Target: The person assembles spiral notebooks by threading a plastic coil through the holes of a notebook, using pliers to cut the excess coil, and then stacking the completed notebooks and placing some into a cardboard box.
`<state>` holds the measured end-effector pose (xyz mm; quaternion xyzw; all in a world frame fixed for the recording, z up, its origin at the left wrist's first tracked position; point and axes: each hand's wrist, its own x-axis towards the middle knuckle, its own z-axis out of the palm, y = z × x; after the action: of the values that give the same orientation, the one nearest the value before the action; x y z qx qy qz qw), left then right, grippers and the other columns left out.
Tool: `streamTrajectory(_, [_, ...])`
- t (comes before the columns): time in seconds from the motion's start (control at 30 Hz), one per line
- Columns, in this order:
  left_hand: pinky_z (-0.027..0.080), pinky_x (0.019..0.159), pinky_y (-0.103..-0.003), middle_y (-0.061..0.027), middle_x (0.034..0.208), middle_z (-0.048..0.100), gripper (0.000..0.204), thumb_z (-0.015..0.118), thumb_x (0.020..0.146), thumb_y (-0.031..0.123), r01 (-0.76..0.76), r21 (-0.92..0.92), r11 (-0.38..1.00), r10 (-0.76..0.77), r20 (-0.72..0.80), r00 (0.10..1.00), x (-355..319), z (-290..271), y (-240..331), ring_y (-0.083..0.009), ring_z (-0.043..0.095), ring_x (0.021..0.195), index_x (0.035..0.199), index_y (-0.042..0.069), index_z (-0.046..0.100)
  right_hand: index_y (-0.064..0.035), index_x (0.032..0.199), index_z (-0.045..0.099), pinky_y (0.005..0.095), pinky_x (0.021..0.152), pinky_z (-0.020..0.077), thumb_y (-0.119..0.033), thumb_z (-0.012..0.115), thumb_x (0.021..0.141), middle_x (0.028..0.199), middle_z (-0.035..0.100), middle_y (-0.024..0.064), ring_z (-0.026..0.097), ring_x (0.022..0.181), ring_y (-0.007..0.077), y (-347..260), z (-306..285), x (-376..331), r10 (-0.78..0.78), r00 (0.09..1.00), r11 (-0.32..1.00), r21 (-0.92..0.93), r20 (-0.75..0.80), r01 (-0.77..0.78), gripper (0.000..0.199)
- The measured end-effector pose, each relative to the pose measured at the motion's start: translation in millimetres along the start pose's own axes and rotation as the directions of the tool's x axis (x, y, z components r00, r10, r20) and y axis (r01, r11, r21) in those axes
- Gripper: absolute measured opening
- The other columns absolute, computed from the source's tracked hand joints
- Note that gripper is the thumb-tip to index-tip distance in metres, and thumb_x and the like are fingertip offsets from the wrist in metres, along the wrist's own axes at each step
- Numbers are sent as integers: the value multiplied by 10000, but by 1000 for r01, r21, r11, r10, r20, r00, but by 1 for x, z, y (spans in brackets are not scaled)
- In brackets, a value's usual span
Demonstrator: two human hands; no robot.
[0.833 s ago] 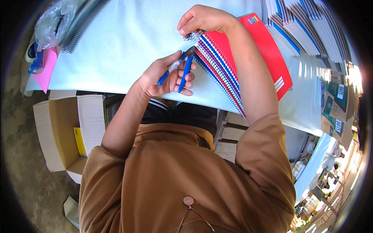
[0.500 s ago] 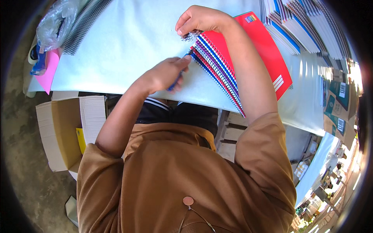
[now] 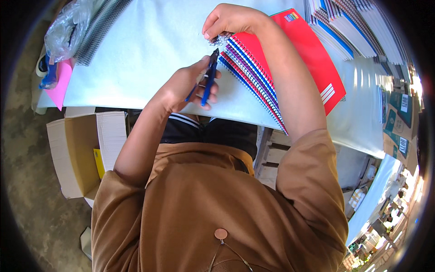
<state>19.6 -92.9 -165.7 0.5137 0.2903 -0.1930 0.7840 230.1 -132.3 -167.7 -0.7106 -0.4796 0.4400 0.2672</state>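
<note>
My left hand [image 3: 188, 84] holds blue-handled pliers [image 3: 209, 84], their dark jaws pointing up beside the corner of a notebook stack. The handles are spread and the fingers loose around them. My right hand [image 3: 229, 22] is pinched at loose dark wire coil ends [image 3: 219, 40] above that corner. Beneath my right forearm lies the fanned stack of spiral notebooks, a red notebook [image 3: 304, 56] on top. Blue, purple, white and red spiral edges [image 3: 253, 81] show along its left side. Whether the coil ends are still joined to a notebook cannot be made out.
Stacks of spiral-bound notebooks [image 3: 349, 27] stand at the far right of the pale-covered table [image 3: 149, 59]. Dark spiral coils [image 3: 102, 31], a clear plastic bag [image 3: 68, 34] and pink paper [image 3: 59, 90] lie far left. An opened cardboard box [image 3: 74, 158] sits below the table's left edge.
The pliers have moved up slightly, away from the lower spiral edge, and their handles have spread as my left fingers loosened. My right hand stays at the coil ends.
</note>
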Motion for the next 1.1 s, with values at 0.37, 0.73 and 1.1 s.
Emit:
streamTrajectory(0.37, [500, 692, -486, -160, 898, 624, 526, 270, 969, 451, 47, 91, 995, -47, -2, 999, 12, -3, -7, -309, 630, 815, 1053, -4, 519, 30, 919, 669, 320, 691, 504, -94, 687, 708, 832, 675, 128, 630, 746, 200, 2, -4, 2, -29, 996, 999, 33, 89, 26, 245])
streamTrajectory(0.73, [486, 831, -503, -131, 878, 582, 590, 230, 960, 494, 223, -436, 872, -79, 323, 943, 8, -13, -24, -274, 612, 799, 1126, -4, 500, -7, 852, 703, 275, 629, 474, -142, 720, 674, 773, 683, 89, 607, 653, 146, 2, 2, 6, -24, 1000, 999, -23, 6, 24, 224])
streamTrajectory(1.1, [477, 670, -453, -112, 731, 514, 503, 276, 972, 427, -80, 872, 482, 185, -12, 983, 1, 13, 6, -252, 586, 666, 1023, 1, 539, -16, 847, 704, 282, 607, 468, -161, 731, 660, 756, 678, 82, 602, 642, 141, 3, 0, 3, 7, 1000, 1000, -21, 4, -7, 239])
